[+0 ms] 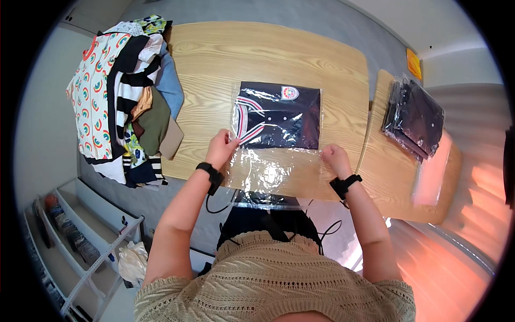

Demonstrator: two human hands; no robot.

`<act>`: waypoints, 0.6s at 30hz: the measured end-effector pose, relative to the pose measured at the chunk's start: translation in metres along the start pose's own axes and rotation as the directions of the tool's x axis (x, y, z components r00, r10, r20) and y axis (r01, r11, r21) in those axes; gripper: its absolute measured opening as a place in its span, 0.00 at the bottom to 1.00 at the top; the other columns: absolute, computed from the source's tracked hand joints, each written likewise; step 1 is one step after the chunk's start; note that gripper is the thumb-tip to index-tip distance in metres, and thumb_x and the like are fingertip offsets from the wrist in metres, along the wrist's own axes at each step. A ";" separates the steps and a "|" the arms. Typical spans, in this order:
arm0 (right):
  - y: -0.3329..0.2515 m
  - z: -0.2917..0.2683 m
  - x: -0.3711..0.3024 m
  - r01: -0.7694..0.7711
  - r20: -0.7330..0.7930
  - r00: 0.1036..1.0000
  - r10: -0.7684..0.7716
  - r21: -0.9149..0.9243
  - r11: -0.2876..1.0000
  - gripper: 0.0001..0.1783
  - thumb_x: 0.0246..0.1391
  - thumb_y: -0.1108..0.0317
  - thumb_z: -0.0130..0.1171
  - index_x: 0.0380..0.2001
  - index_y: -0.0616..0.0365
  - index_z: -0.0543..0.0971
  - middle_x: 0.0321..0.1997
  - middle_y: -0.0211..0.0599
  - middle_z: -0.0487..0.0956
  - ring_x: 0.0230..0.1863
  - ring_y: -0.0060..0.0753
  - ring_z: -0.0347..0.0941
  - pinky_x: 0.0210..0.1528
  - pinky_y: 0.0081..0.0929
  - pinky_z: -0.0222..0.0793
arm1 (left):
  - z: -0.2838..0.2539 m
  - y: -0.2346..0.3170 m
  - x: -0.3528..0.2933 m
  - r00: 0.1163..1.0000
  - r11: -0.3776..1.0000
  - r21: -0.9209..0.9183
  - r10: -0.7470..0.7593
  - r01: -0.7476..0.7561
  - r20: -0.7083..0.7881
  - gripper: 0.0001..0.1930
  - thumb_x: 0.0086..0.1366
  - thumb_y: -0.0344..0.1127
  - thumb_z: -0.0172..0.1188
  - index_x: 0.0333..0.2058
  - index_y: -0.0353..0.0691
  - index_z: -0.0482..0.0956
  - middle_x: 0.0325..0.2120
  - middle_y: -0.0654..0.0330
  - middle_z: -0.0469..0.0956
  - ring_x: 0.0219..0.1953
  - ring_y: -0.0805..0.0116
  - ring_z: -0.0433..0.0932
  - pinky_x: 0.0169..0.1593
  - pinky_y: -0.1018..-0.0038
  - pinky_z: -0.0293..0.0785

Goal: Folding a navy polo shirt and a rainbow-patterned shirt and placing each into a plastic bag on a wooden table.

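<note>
A folded navy polo shirt (295, 131) lies inside a clear plastic bag (257, 166) on the wooden table. Its striped collar points left, and a small badge sits near its upper edge. The bag's loose lower part reaches toward me, past the table's near edge. My left hand (221, 149) is closed, pinching the bag's left edge beside the collar. At the opposite edge, just below the shirt's right corner, my right hand (336, 158) is closed on the plastic. A black band circles each wrist.
A pile of mixed clothes (99, 96) covers the table's left end. On a side table at the right lie several dark bagged garments (416, 118) and clear plastic bags (429, 180). A white shelf rack (96, 271) stands on the floor at lower left. Cables hang near my waist.
</note>
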State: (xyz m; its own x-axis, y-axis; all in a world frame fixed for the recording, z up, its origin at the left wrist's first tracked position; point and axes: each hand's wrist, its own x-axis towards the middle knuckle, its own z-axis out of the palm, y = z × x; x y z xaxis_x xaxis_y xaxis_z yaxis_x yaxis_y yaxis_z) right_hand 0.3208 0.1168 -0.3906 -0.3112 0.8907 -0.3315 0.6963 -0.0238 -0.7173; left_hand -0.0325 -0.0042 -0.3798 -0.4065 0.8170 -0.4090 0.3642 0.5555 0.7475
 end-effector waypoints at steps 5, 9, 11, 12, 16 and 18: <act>-0.051 -0.021 -0.019 0.553 0.202 0.807 -0.555 -0.591 0.588 0.31 0.41 0.74 0.57 0.53 0.50 0.68 0.60 0.40 0.65 0.61 0.37 0.60 0.58 0.39 0.58 | -0.016 0.032 -0.025 0.648 0.359 0.595 0.657 -0.719 0.387 0.27 0.55 0.27 0.49 0.56 0.45 0.63 0.59 0.57 0.59 0.60 0.57 0.59 0.59 0.63 0.58; -0.028 -0.006 -0.008 0.674 0.487 0.721 -0.494 -0.659 0.335 0.41 0.42 0.74 0.57 0.62 0.42 0.57 0.68 0.31 0.53 0.67 0.32 0.49 0.64 0.42 0.50 | -0.015 0.014 -0.019 0.551 0.225 0.524 0.549 -0.822 0.628 0.27 0.57 0.31 0.48 0.58 0.45 0.60 0.62 0.58 0.55 0.63 0.58 0.55 0.59 0.62 0.57; -0.024 -0.008 -0.010 0.688 0.527 0.720 -0.452 -0.631 0.359 0.41 0.45 0.74 0.55 0.63 0.40 0.54 0.68 0.29 0.52 0.68 0.32 0.48 0.64 0.42 0.49 | -0.015 0.012 -0.019 0.534 0.185 0.535 0.566 -0.824 0.628 0.27 0.57 0.31 0.48 0.58 0.45 0.60 0.61 0.57 0.56 0.63 0.58 0.55 0.60 0.62 0.57; -0.019 -0.006 -0.011 0.684 0.525 0.723 -0.449 -0.633 0.362 0.41 0.45 0.74 0.55 0.63 0.40 0.54 0.68 0.29 0.52 0.68 0.32 0.48 0.64 0.42 0.49 | -0.016 0.011 -0.020 0.520 0.149 0.547 0.584 -0.824 0.624 0.27 0.57 0.31 0.48 0.58 0.45 0.60 0.61 0.57 0.56 0.62 0.58 0.56 0.60 0.63 0.57; -0.004 -0.001 -0.020 0.734 0.530 0.660 -0.532 -0.608 0.303 0.38 0.48 0.70 0.52 0.63 0.39 0.55 0.68 0.28 0.52 0.68 0.31 0.48 0.65 0.41 0.47 | -0.027 0.000 -0.035 0.510 0.117 0.549 0.564 -0.828 0.649 0.27 0.57 0.32 0.48 0.58 0.46 0.61 0.60 0.57 0.57 0.61 0.60 0.58 0.60 0.64 0.56; 0.002 -0.001 -0.024 0.749 0.560 0.642 -0.524 -0.603 0.275 0.36 0.50 0.69 0.52 0.63 0.40 0.56 0.68 0.27 0.52 0.68 0.30 0.48 0.65 0.40 0.47 | -0.031 -0.011 -0.041 0.534 0.090 0.616 0.605 -0.783 0.590 0.26 0.57 0.33 0.49 0.57 0.47 0.63 0.60 0.58 0.59 0.61 0.61 0.59 0.59 0.65 0.56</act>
State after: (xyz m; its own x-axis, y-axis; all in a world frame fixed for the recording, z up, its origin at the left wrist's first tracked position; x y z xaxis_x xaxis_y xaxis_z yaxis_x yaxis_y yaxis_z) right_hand 0.3305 0.0953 -0.3839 -0.9266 0.3302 -0.1798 0.3478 0.9345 -0.0762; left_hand -0.0457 -0.0483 -0.3556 0.4979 0.8640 -0.0750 0.8670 -0.4940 0.0649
